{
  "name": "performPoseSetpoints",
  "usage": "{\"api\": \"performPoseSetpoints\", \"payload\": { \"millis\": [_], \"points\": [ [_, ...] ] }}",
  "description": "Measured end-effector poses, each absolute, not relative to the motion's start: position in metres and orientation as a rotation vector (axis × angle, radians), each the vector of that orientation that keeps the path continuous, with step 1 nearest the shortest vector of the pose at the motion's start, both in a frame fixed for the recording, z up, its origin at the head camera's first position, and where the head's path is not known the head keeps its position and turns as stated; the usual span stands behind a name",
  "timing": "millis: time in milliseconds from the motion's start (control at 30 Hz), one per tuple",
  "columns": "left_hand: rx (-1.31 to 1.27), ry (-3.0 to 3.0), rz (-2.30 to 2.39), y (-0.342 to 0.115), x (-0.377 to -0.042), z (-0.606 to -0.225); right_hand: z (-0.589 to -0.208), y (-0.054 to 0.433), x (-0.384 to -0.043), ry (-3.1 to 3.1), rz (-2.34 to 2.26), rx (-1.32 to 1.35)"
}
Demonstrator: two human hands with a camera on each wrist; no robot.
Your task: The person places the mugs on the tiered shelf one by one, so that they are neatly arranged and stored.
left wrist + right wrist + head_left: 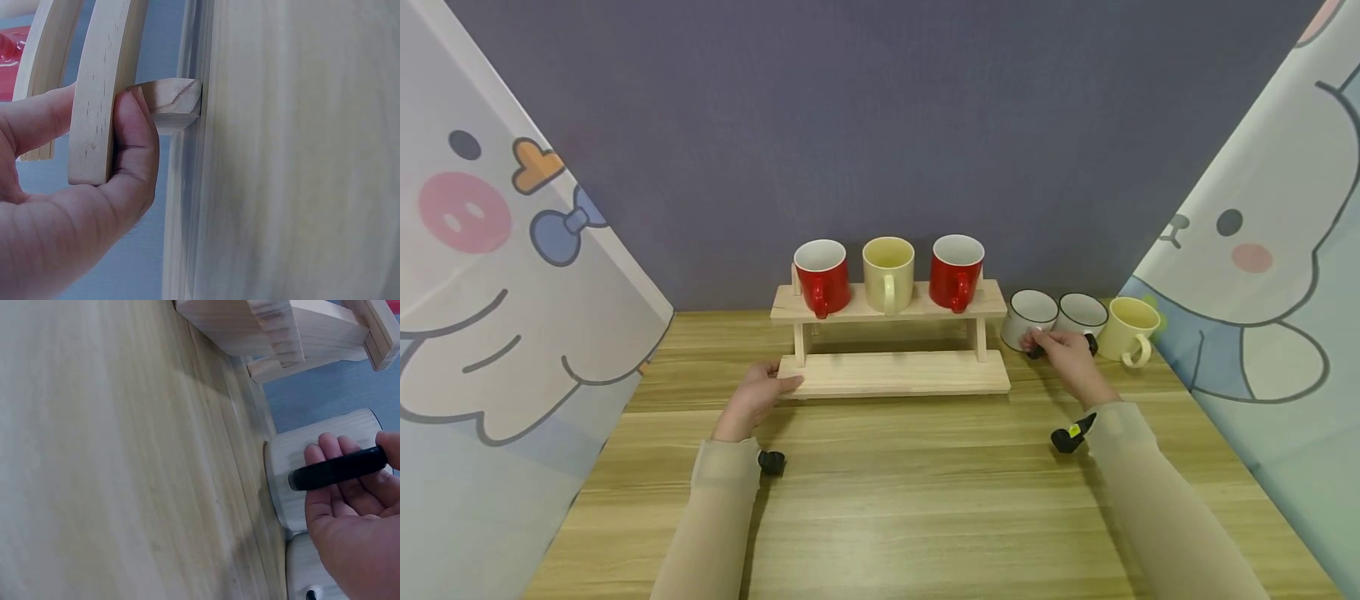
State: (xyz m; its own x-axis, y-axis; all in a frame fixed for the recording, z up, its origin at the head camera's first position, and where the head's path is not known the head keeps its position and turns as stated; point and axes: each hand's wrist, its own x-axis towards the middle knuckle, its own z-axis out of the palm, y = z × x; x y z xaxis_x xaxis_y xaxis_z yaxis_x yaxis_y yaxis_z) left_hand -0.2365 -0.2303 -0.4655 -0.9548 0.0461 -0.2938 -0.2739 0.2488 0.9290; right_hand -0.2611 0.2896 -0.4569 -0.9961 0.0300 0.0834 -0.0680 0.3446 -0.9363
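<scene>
My left hand [756,393] grips the left end of the lower board of a two-tier wooden rack [895,375]. Close up in the left wrist view, thumb and fingers pinch that board end [94,125] from both faces. My right hand [1069,360] holds a white mug [1017,323] with a dark rim by its black handle [340,470], fingers through the loop and thumb against it. This mug stands upright on the table, just right of the rack. On the rack's upper shelf are a red mug [833,279], a pale yellow mug [876,279] and another red mug [943,279].
Beside the held mug stands a second white mug [1078,318], then a yellow mug [1116,337] with its handle toward me. The wood-grain table [887,500] reaches back to a dark blue-grey wall [880,125]. Cartoon-printed panels flank both sides.
</scene>
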Motion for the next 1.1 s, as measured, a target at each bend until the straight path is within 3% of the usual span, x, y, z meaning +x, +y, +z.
{"api": "performPoseSetpoints", "payload": {
  "millis": [433, 1100],
  "points": [
    [-0.208, 2.253, 1.758, -0.228, -0.236, -0.463, -0.471, 0.289, -0.257, -2.381, 1.777, 0.013],
    [-0.220, 2.207, 1.795, -0.230, -0.235, -0.465, -0.435, 0.281, -0.222, -2.076, 2.155, -0.021]
  ]
}}
